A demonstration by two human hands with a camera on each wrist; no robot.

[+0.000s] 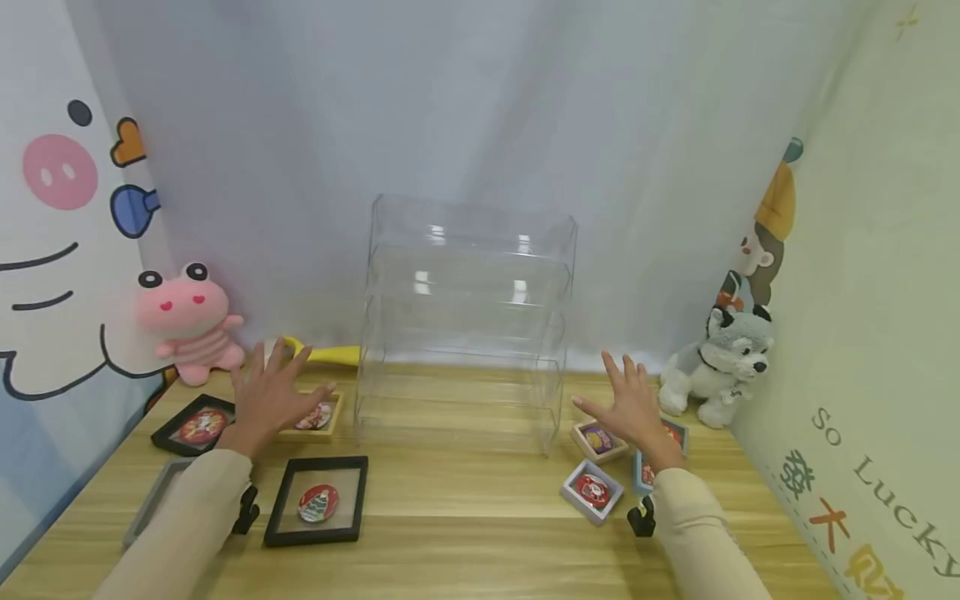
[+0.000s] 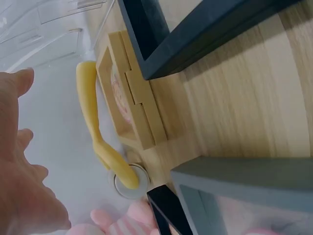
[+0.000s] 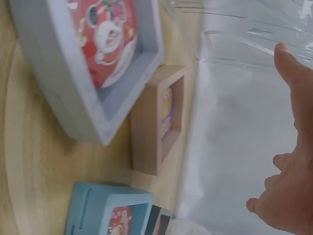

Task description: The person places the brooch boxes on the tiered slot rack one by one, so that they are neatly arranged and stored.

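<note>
My left hand (image 1: 272,398) hovers with spread fingers over several framed badges on the left, holding nothing. Below it lie a black frame with a tree badge (image 1: 318,503), another black frame (image 1: 201,425), a grey frame (image 2: 254,183) and a yellow wooden frame (image 2: 128,93). On the other side my right hand (image 1: 633,407) is also spread and empty, above small boxed badges. Those are a lilac box (image 1: 592,492), a tan box (image 3: 159,120), a blue box (image 3: 110,210) and a grey box (image 1: 675,435) partly hidden by the hand. Between both hands stands a clear tiered display rack (image 1: 465,333).
A pink plush toy (image 1: 191,325) sits at the back left, and a grey-white plush dog (image 1: 716,362) at the back right. A yellow curved object (image 2: 90,107) lies behind the left frames. Curtains and printed cloths enclose the wooden table (image 1: 457,542).
</note>
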